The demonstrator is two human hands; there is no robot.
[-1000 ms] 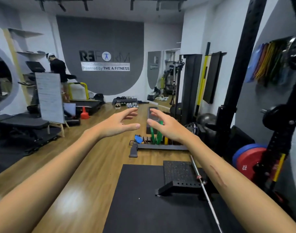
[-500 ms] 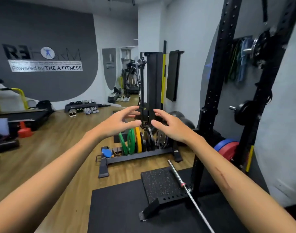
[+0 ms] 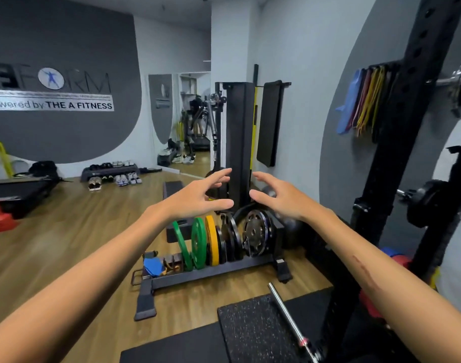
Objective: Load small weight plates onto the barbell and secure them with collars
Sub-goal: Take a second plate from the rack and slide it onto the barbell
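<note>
Your left hand [image 3: 198, 197] and your right hand [image 3: 279, 197] are both stretched out in front of you at the same height, palms turned toward each other with a gap between them; the fingers of each are spread and loosely bent, gripping nothing and touching nothing; beyond and below them a low plate rack [image 3: 211, 273] stands on the wooden floor [image 3: 67, 244], holding its plates upright on edge in a row; from the left you have a thin green plate [image 3: 181, 244] leaning to the left, a thicker green plate [image 3: 199, 243], a yellow plate [image 3: 211, 241], then several black plates [image 3: 230, 241] packed close, and a metal-faced plate [image 3: 254, 235] with holes at the right end; at the rack's left end lies something blue [image 3: 153, 266] beside small dark items, too unclear to name; the barbell [image 3: 289, 319] lies nearer to you and to the right, its bare sleeve end pointing toward the rack and resting over a speckled black block [image 3: 250, 328] on the black mat [image 3: 177, 347]; a red band shows on the bar low in the view; the black upright of the power rack [image 3: 407, 127] rises on your right, with coloured resistance bands [image 3: 365, 98] hanging on the wall behind it.
</note>
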